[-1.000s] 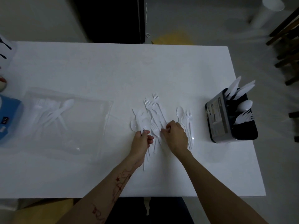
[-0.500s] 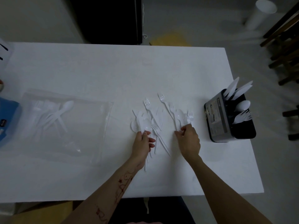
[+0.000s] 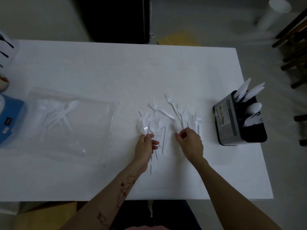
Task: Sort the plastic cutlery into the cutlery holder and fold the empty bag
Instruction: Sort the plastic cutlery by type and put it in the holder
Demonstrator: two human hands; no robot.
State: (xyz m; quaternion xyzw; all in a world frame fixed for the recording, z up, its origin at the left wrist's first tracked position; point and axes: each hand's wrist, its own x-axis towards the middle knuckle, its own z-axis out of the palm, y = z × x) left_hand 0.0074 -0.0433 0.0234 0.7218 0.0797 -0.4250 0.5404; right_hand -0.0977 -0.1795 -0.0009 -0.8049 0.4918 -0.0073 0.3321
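Spoons (image 3: 153, 126) are held in a bunch by the left hand (image 3: 145, 147), fingers clamped round the handles, bowls pointed away. Loose forks (image 3: 172, 105) are fanned on the table (image 3: 116, 72), tines away, beside the right hand (image 3: 191, 143), fingers curled; whether anything is pinched cannot be told. Farther right the cutlery holder (image 3: 226, 120) is seen, farther left the bag (image 3: 69, 123).

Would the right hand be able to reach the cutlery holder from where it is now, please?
Probably yes. The right hand sits over the loose cutlery pile, and only bare table lies between it and the cutlery holder to its right. The holder's open top faces up, already part-filled.
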